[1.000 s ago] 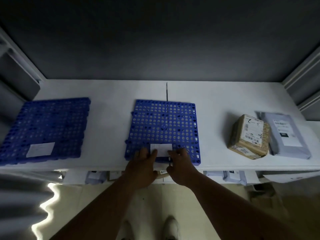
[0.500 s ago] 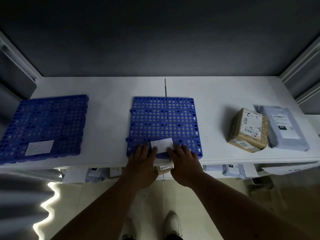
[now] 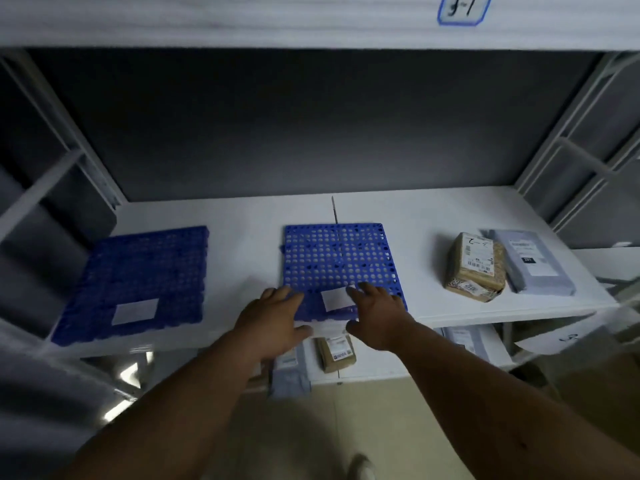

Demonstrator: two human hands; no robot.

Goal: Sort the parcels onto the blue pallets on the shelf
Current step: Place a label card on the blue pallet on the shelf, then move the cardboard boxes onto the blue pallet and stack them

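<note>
1. My left hand (image 3: 273,317) lies over the near left corner of the middle blue pallet (image 3: 341,258), fingers straight and spread on the grid, thumb hooked down past the front lip of the shelf (image 3: 242,244); grip open, holding nothing.
2. My right hand (image 3: 377,313) sits at the pallet's near right corner, fingers stretched flat across the holes, thumb down at the front edge. Grip open here too.
3. Between my two hands, on the pallet's near edge, there's a white label (image 3: 334,298). My right fingertips are just beside it; blur keeps me from saying whether they touch.
4. The middle pallet lies flat on the white shelf, its near edge about level with the shelf front.
5. Left of that pallet, well apart, a second blue pallet (image 3: 138,278) lies flat, with its own white label (image 3: 135,311) near its front edge.
6. Right of the middle pallet, well apart, a brown parcel (image 3: 474,268) lies on the shelf, printed shipping label facing up.
7. Just beyond the brown parcel, further right and touching it or nearly so, lies a grey mailer parcel (image 3: 533,265).
8. Below the middle pallet, on the lower shelf, a small brown box (image 3: 337,351) shows between my wrists, with a grey bag (image 3: 289,372) to its left.
9. Up above, a blue-outlined tag (image 3: 462,8) hangs on the upper shelf edge; writing too blurred to be sure of.
</note>
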